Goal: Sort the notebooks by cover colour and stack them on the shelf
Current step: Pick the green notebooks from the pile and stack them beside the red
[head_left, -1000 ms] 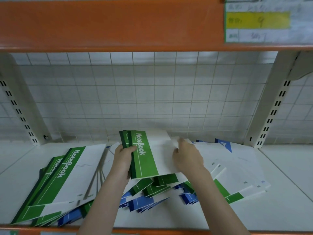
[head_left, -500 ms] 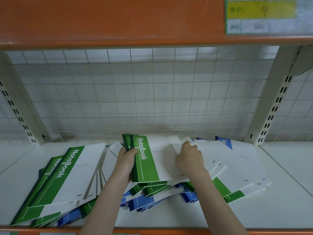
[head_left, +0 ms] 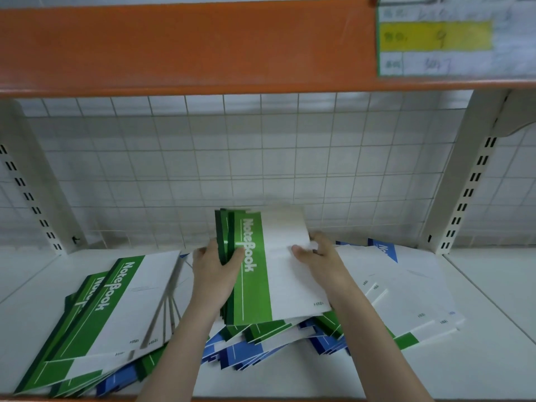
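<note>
A small bundle of green-and-white notebooks (head_left: 261,268) is raised at the shelf's middle, tilted up at its far end. My left hand (head_left: 216,271) grips its green spine edge, thumb on the top cover. My right hand (head_left: 322,259) holds the bundle's white right side, thumb on the cover and fingers behind the edge. Under the bundle lies a loose heap of green and blue notebooks (head_left: 255,343). A fanned pile of green notebooks (head_left: 116,309) lies at the left, with blue ones beneath. At the right, white-covered notebooks (head_left: 406,291) overlap, one showing a blue corner (head_left: 383,250).
The white shelf board (head_left: 493,329) ends in an orange front lip. A wire grid back panel (head_left: 261,158) closes the rear. Slotted uprights (head_left: 467,184) stand at both sides. An orange beam (head_left: 188,44) with a paper label (head_left: 452,39) hangs overhead.
Both hands have lifted the green bundle a little and tipped its far end up. My right hand moved from the bundle's top right corner to its right edge.
</note>
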